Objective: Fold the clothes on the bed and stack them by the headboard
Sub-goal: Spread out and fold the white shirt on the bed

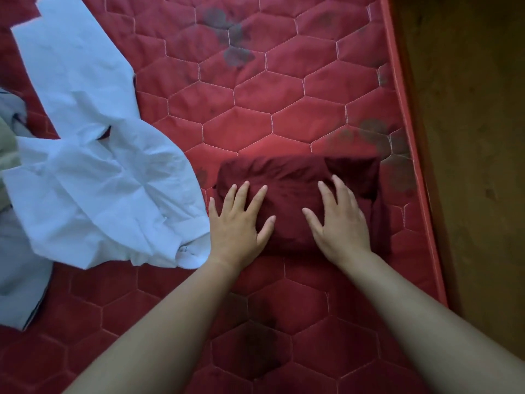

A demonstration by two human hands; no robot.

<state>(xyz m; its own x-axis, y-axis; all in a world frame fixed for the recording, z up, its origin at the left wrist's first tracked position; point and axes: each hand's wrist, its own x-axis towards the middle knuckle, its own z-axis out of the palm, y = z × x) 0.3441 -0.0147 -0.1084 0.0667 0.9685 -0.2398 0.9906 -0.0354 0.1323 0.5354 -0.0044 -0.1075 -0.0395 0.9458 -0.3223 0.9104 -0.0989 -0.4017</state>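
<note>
**Dark red folded cloth bundle under both flat hands**

Crumpled white cotton shirt sprawls unfolded just left of the left hand, so that one's nearer it. Right hand is flat too, fingers spread. Bundle runs sideways near the red quilted bed's right edge.

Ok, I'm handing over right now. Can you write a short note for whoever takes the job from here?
Left hand: open, pressed flat on the dark red garment.
Right hand: open, flat on the same garment.
Dark red garment: folded into a compact rectangle on the mattress, near its right edge beside a wooden panel. I cannot tell whether that is the headboard.
White shirt: unfolded and crumpled, to the left.
Grey garment and beige cloth: unfolded at the far left edge.
Done: the red one is folded.
Left: fold the other three, then stack them all by the headboard.
</note>
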